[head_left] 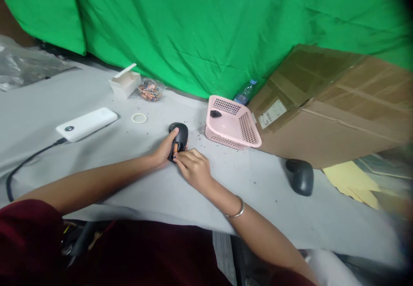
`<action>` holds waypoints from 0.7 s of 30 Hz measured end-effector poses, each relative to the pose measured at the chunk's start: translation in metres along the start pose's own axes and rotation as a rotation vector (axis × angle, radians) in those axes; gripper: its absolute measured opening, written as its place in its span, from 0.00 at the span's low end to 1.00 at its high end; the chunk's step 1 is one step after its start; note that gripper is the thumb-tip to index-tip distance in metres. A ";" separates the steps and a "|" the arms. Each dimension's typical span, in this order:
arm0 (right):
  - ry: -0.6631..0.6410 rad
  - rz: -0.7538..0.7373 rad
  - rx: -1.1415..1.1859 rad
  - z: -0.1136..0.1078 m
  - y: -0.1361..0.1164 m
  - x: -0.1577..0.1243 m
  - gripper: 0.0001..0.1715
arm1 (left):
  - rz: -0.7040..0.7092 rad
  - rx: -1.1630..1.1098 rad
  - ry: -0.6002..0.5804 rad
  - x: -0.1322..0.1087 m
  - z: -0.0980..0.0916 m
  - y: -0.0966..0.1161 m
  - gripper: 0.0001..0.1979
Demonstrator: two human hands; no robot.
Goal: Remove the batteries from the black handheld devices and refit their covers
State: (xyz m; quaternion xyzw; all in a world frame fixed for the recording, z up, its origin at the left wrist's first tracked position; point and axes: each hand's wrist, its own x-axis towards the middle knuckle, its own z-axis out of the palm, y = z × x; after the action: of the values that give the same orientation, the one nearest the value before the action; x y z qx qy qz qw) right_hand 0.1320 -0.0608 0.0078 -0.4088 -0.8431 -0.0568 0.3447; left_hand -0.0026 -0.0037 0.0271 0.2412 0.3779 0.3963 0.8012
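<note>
A black computer mouse (181, 133) is gripped in my left hand (164, 150), thumb along its side, above the grey table. Its battery compartment lies open toward me, and an orange battery (175, 147) shows in it. My right hand (196, 169), wearing a silver bangle, pinches at the near end of that battery with thumb and fingers. Whether the battery is fully seated cannot be told. Farther back, a clear bowl (158, 97) holds several orange batteries. A small black piece (215, 113) lies inside the pink basket (211, 132).
A second black mouse (302, 179) sits at the right, near yellow paper (351, 178). Behind stand a large cardboard box (338, 126), a water bottle (245, 93) and an open white box (124, 87). To the left are a bead bracelet (139, 121) and a cabled white power bank (88, 123).
</note>
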 end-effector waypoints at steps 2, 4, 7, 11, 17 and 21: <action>0.005 0.012 -0.021 0.001 -0.001 0.000 0.11 | 0.019 -0.004 -0.002 0.000 0.000 -0.001 0.31; 0.011 0.010 -0.040 0.003 -0.001 0.000 0.11 | 0.030 -0.007 0.000 0.001 -0.001 -0.002 0.31; -0.014 -0.021 -0.057 0.004 -0.001 0.001 0.11 | 0.016 0.003 0.002 0.000 0.000 -0.003 0.30; -0.035 -0.022 -0.029 0.001 -0.004 0.002 0.11 | -0.003 0.004 -0.021 -0.001 0.002 -0.003 0.29; -0.102 -0.046 -0.085 -0.003 -0.009 0.005 0.13 | 0.016 -0.018 0.024 -0.001 0.000 -0.001 0.28; 0.061 0.059 0.057 -0.011 0.003 0.009 0.12 | 0.047 -0.030 -0.009 -0.002 0.001 -0.003 0.29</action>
State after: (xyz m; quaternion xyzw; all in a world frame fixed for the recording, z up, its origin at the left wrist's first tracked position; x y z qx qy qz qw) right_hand 0.1367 -0.0573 0.0214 -0.4214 -0.8213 -0.0350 0.3830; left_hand -0.0012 -0.0067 0.0263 0.2399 0.3624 0.4194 0.7970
